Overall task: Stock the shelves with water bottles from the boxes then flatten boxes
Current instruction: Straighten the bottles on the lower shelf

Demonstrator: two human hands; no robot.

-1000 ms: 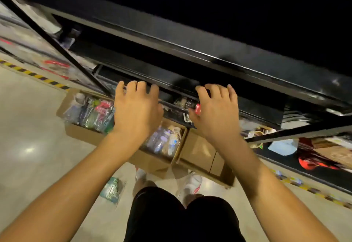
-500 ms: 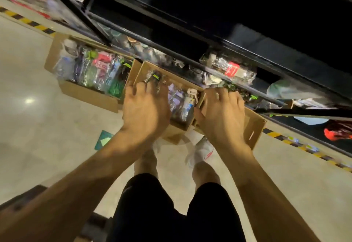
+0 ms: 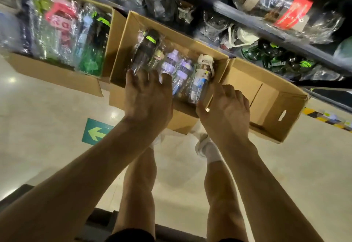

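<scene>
Moments after leaving the shelf (image 3: 247, 19) edge, both hands drop to the wrapped bottles (image 3: 172, 66) lying in the middle box (image 3: 122, 51) on the floor. Left hand (image 3: 150, 96) spreads its fingers over the black bottle (image 3: 146, 51), touching its wrap, not yet closed on it; right hand (image 3: 226, 112) sits half curled at the box's wall, its hold unclear. Next pick looks near; the full box (image 3: 57, 74) waits, the empty box (image 3: 276, 108) awaits flattening
</scene>
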